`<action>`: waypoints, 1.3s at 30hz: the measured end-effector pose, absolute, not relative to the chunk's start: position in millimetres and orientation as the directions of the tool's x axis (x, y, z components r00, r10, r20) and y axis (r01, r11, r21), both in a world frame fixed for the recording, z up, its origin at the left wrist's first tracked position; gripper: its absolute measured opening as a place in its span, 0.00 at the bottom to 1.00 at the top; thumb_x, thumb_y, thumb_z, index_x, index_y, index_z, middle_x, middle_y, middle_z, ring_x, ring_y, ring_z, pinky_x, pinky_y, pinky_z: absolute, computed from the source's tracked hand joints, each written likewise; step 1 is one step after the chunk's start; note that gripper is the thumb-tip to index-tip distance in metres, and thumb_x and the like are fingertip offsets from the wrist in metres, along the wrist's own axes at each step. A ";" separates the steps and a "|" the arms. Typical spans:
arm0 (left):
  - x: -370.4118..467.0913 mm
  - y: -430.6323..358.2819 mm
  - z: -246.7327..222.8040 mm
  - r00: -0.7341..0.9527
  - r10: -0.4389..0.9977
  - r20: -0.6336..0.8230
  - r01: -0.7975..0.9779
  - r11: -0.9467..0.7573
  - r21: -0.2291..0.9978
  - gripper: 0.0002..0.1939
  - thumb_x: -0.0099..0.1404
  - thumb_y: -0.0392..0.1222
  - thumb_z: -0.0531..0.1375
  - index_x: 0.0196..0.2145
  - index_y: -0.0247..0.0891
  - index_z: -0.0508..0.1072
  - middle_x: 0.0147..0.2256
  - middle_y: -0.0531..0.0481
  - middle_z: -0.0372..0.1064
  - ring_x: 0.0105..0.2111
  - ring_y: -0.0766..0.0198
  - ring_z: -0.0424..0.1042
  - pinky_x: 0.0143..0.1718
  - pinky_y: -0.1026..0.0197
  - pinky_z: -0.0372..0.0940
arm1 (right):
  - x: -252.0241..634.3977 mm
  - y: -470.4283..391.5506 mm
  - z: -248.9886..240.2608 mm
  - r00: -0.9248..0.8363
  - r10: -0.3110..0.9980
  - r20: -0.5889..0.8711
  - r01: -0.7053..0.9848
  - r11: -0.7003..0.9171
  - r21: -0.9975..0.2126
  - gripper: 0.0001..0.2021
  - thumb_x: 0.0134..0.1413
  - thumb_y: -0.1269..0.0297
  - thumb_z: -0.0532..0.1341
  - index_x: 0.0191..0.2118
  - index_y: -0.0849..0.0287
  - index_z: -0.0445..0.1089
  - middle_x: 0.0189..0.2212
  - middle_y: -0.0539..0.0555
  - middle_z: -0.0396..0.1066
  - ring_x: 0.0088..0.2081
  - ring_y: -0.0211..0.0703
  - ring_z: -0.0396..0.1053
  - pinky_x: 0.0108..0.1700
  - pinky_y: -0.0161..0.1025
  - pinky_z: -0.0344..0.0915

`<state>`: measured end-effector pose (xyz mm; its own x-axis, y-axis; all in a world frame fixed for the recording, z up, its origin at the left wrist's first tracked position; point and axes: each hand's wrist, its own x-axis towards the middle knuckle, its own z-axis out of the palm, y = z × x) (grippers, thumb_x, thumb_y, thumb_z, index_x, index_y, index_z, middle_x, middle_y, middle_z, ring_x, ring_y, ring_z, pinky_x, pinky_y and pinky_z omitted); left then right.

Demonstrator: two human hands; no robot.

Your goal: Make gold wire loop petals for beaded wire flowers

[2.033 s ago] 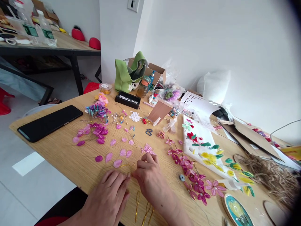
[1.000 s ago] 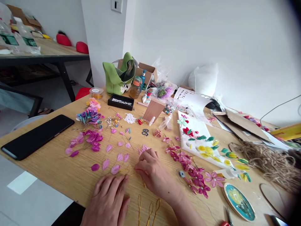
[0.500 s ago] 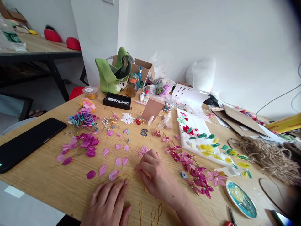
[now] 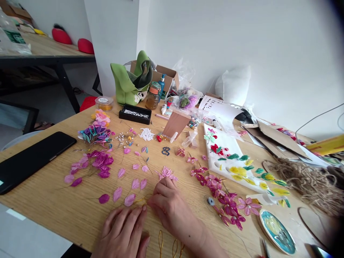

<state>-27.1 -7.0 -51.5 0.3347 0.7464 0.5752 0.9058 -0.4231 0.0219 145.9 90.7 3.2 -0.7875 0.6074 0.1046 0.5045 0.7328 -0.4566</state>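
Note:
My left hand [image 4: 122, 229] lies palm down near the table's front edge, fingers stretched forward and its index fingertip beside a thin gold wire [image 4: 139, 201]. At the other end of the wire my right hand [image 4: 168, 200] is closed in a pinch; its fingertips are partly hidden. Pink petals [image 4: 130, 199] lie just beyond my left fingertips. A bunch of small pink strips [image 4: 166, 172] lies behind my right hand. Looped gold wires [image 4: 160, 239] rest between my forearms, partly covered by the right one. Magenta wire-edged flowers [image 4: 228, 203] spread out to the right.
A black phone-like slab [image 4: 37, 161] lies at the left. Farther back stand a green bag [image 4: 126, 86], a black tray [image 4: 135, 114] and a bottle [image 4: 152, 98]. On the right are a white foam board [image 4: 223, 150], a painted dish [image 4: 278, 231], scissors [image 4: 264, 247] and twine [image 4: 298, 179].
My right hand has shifted slightly left and down, closer to my left fingertips, uncovering more of the pink strips. My left hand stays in place. The view has tilted slightly.

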 end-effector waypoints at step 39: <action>-21.3 -10.1 -41.2 0.276 0.764 0.583 0.909 -0.405 0.101 0.17 0.67 0.43 0.54 0.46 0.32 0.76 0.42 0.44 0.77 0.43 0.54 0.68 0.49 0.51 0.56 | 151.7 98.0 8.0 -0.670 0.662 0.337 0.396 0.702 -0.592 0.10 0.63 0.76 0.57 0.35 0.57 0.74 0.29 0.52 0.68 0.38 0.45 0.60 0.41 0.43 0.60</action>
